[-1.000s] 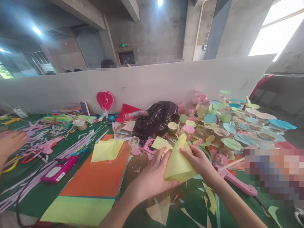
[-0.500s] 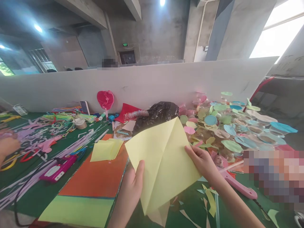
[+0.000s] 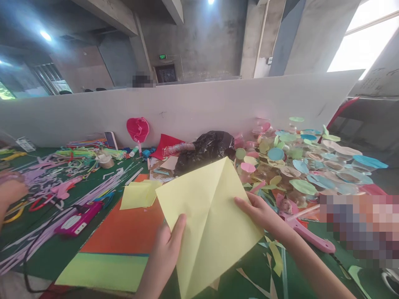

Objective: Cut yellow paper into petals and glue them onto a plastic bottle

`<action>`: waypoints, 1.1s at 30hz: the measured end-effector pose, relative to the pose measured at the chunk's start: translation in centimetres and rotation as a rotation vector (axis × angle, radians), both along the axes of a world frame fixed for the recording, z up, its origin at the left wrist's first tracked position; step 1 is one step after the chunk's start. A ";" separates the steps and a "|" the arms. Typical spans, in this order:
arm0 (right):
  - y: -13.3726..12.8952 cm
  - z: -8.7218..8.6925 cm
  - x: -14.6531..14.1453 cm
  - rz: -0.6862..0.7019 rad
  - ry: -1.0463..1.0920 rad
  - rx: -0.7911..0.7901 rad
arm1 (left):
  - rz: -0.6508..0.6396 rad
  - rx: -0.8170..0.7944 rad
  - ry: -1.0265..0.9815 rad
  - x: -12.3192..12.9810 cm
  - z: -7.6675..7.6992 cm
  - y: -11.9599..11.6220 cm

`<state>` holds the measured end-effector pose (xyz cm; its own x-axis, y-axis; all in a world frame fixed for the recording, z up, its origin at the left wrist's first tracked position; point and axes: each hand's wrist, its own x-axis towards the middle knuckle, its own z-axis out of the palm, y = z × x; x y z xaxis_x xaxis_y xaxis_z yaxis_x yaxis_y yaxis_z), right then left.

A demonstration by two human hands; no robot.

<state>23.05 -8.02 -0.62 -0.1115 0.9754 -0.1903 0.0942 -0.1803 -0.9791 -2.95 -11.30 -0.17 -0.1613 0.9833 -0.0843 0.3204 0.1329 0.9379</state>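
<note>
We hold up a creased pale yellow paper square [image 3: 208,224], one corner pointing up

Left to right: another person's hand [image 3: 11,192] sits over pink paper strips [image 3: 40,176] at the table's edge; a loose yellow sheet [image 3: 139,194] lies on an orange board [image 3: 124,232]. Our left hand [image 3: 165,253] grips the square's lower left edge, thumb on top, and our right hand [image 3: 257,214] pinches its right edge, both closed narrowly on the paper. Diagonal fold lines cross the sheet, which hangs above the table beside the board, in front of a black plastic bag [image 3: 205,151]. Paper circles [image 3: 299,160] pile up on the right.
</note>
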 end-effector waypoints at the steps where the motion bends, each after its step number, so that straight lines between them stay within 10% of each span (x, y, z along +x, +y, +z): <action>1: -0.1 0.0 0.0 0.011 0.040 -0.061 | -0.025 -0.007 -0.009 0.0 0.1 -0.1; 14: -0.2 -0.6 -0.3 0.099 0.368 -0.205 | -0.147 -0.185 -0.188 -1.2 0.2 0.1; 26: 0.2 -1.0 -0.7 0.056 0.329 -0.326 | -0.006 -0.204 -0.274 -4.3 0.7 0.4; 33: 1.2 -3.2 -1.1 0.026 0.748 -0.250 | -0.060 -0.074 -0.482 -4.9 -1.0 -0.1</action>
<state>21.99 -6.78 -3.84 -0.3190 0.9088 -0.2689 -0.5662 -0.4102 -0.7150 -7.83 -11.43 -1.13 -0.0301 0.9782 -0.2057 -0.1384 0.1997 0.9700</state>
